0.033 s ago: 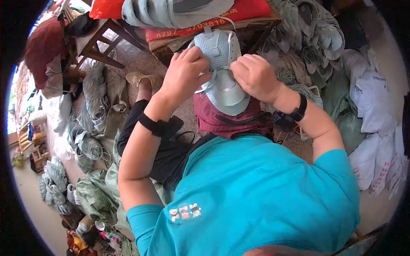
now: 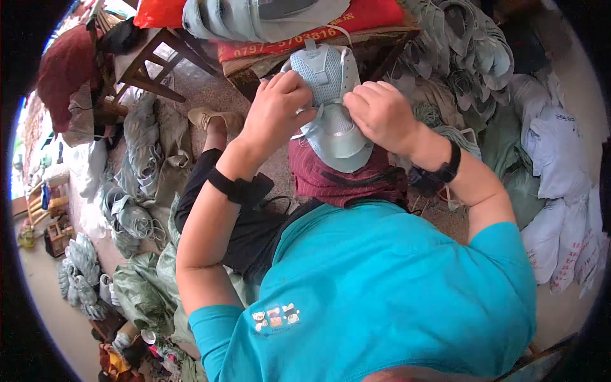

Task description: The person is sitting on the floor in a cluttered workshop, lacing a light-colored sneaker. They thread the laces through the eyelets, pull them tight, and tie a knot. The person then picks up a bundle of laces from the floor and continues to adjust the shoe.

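Observation:
A pale grey-blue shoe upper (image 2: 344,149) lies between my hands, its rounded toe toward me and its mesh tongue (image 2: 316,71) pointing away. My left hand (image 2: 282,105) is closed with fingers curled at the upper's left edge, by the base of the tongue. On the opposite edge my right hand (image 2: 384,116) is closed too, thumb and fingers pinched at the eyelet side. A thin pale lace or strip crosses between the two hands. What exactly lies inside each pinch is hidden by the fingers. Beneath the toe is maroon striped cloth (image 2: 318,175) over my lap.
Ahead stands a wooden bench with a red printed cover (image 2: 375,19) and a stack of grey uppers (image 2: 261,24). More bundled uppers (image 2: 468,48) are heaped at the right, beside white sacks (image 2: 554,153). Leftward are a wooden stool (image 2: 149,70), bundles (image 2: 130,213) and green sacks (image 2: 145,290).
My right hand and forearm have shifted very slightly to the right. My left hand and the upper look the same.

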`<state>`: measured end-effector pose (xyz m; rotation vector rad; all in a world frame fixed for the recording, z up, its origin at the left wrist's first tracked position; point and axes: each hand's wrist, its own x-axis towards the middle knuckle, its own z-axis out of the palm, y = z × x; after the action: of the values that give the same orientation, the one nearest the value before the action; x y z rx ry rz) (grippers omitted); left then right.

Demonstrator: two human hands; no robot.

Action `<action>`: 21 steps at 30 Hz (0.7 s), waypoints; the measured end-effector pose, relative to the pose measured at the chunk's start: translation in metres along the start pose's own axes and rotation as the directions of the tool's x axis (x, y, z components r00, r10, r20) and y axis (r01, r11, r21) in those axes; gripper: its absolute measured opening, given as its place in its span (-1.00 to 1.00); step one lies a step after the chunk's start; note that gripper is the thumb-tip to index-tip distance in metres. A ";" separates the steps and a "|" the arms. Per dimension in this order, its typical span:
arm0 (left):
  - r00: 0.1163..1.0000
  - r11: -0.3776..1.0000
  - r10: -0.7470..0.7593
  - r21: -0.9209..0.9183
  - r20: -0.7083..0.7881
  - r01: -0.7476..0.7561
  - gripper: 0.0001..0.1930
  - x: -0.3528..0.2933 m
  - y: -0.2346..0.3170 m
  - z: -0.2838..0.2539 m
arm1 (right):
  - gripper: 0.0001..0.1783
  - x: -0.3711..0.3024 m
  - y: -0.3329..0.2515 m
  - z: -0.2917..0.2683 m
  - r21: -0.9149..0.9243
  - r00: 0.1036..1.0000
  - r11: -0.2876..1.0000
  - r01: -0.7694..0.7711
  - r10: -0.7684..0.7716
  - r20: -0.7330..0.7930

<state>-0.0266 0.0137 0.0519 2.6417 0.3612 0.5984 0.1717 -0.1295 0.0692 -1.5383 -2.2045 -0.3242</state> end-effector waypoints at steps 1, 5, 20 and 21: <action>0.999 0.998 -0.018 -0.066 -0.029 0.016 -0.82 0.000 -0.001 0.003 | -0.92 0.002 -0.001 -0.005 -0.039 0.999 0.999 0.017 -0.015 0.047; 0.979 0.974 -0.177 -0.158 -0.099 0.160 -0.83 -0.003 0.005 0.017 | -0.94 0.011 0.002 -0.020 -0.122 0.979 0.985 0.123 -0.100 0.179; 0.751 0.709 -0.620 -0.571 -0.226 0.413 -0.83 0.009 0.037 0.022 | -0.86 0.056 0.044 -0.028 0.282 0.875 0.958 0.041 -0.171 0.454; 0.675 0.401 -0.738 -0.814 -0.016 0.420 -0.83 0.012 0.036 0.016 | -0.86 0.057 0.045 -0.029 0.313 0.851 0.949 -0.023 -0.146 0.505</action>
<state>-0.0029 -0.0190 0.0585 1.3846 0.9029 0.7788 0.2031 -0.0780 0.1191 -1.5004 -2.5533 0.4699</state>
